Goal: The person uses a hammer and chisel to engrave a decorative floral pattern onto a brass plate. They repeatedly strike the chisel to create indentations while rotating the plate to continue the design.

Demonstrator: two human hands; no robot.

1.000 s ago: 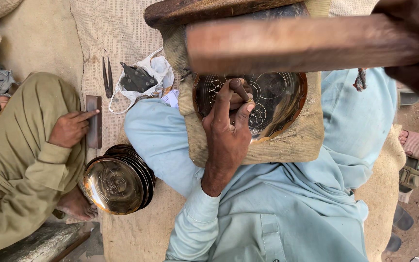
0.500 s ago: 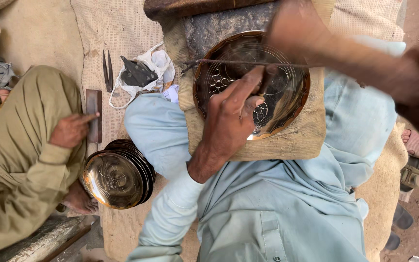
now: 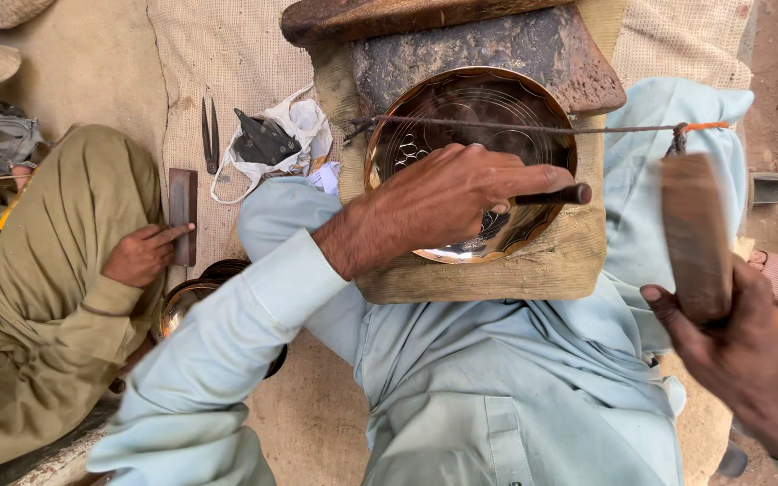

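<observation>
Two hands at work: the left hand [image 3: 447,202] is closed around a dark punch [image 3: 553,193] held over the engraved brass plate [image 3: 470,162], which lies on a padded block [image 3: 488,270]. The right hand [image 3: 736,346] grips a wooden mallet [image 3: 695,234], raised well apart to the plate's right.

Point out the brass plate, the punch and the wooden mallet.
brass plate [image 3: 425,117]: head view, bare engraved upper left part.
punch [image 3: 556,193]: head view, dark end past the fingers.
wooden mallet [image 3: 693,234]: head view, middle of the block.
</observation>
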